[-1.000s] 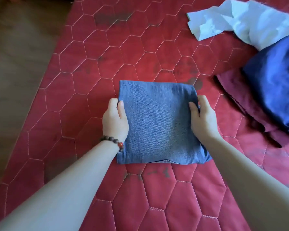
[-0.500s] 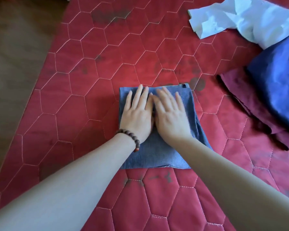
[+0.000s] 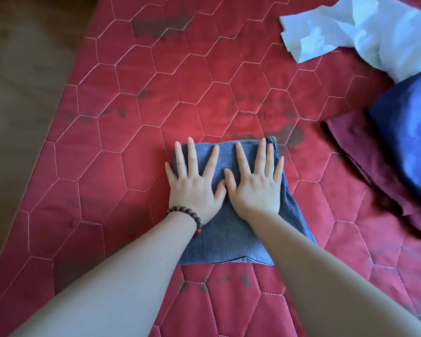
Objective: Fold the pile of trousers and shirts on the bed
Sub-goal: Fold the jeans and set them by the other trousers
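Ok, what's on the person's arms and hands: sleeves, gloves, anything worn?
Both forearms are bare, with no sleeves showing in the frame. The hands are bare too, no gloves or rings visible. The left hand has a bracelet of dark brown round beads at the wrist, with one small red bead. The right hand and wrist wear nothing.

One folded denim piece point(image 3: 229, 229); three unfolded garments: white point(image 3: 365, 32), blue point(image 3: 408, 142), maroon point(image 3: 374, 171).

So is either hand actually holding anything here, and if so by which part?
Nothing is held. The left hand and right hand lie flat, fingers spread, pressing on the folded denim piece.
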`<state>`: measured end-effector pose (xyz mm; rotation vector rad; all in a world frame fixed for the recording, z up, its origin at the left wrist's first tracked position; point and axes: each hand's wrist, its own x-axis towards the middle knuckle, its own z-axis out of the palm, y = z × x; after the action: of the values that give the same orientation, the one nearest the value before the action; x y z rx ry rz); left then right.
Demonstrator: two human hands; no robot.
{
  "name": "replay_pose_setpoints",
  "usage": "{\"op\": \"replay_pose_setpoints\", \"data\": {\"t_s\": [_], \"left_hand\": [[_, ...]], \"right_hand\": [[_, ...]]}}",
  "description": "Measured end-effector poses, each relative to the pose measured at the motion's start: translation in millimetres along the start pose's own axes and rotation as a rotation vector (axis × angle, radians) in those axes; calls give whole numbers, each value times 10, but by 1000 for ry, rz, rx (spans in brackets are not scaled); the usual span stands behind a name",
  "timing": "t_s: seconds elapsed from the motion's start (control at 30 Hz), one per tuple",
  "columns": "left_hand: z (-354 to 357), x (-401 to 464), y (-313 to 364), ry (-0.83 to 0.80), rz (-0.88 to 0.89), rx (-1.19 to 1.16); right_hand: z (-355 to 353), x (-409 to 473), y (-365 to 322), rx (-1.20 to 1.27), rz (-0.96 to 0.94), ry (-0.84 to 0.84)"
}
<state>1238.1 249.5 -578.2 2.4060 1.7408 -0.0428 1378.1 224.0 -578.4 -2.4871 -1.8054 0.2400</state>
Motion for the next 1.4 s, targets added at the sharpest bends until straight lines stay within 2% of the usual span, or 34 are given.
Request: {"op": "replay_pose_setpoints", "data": {"t_s": [0.23, 0.3, 0.37, 0.4, 0.47, 0.53, 0.63, 0.67, 0.8, 0.83, 0.97, 1.13, 1.3, 1.4], "left_hand": [[-45, 38, -109, 15, 71, -152], [-85, 54, -97, -11, 88, -157], [-195, 71, -106, -46, 66, -259], [-259, 36, -123, -33, 48, -336], [-344, -172, -119, 115, 67, -405], [-319, -514, -51, 210, 116, -320], [-178, -872, 36, 0, 108, -78], [-121, -899, 20, -27, 88, -33], [-8, -864, -87, 12, 114, -71], [28, -860, -97, 25, 125, -87], [96, -860, -114, 92, 100, -150], [73, -794, -147, 209, -154, -450], [0, -815, -121, 214, -114, -557], [-76, -835, -139, 144, -152, -649]], "right_hand": [[-257, 118, 197, 35, -178, -243], [-283, -73, 122, -22, -190, -123], [-202, -480, -63, 2, -221, -17], [-132, -687, -139, 4, -254, -34], [-9, -891, -145, -13, -257, -81], [46, -867, -115, -8, -218, -63], [48, -849, -116, -5, -228, -85], [43, -858, -94, 4, -247, -97], [-12, -852, 229, -6, -424, -73], [-14, -851, 322, -11, -395, -42], [2, -830, 498, 108, -1, 13], [2, -776, 483, 308, 79, 41], [-57, -813, 459, 310, 91, 85], [-118, -824, 466, 383, 149, 31]]}}
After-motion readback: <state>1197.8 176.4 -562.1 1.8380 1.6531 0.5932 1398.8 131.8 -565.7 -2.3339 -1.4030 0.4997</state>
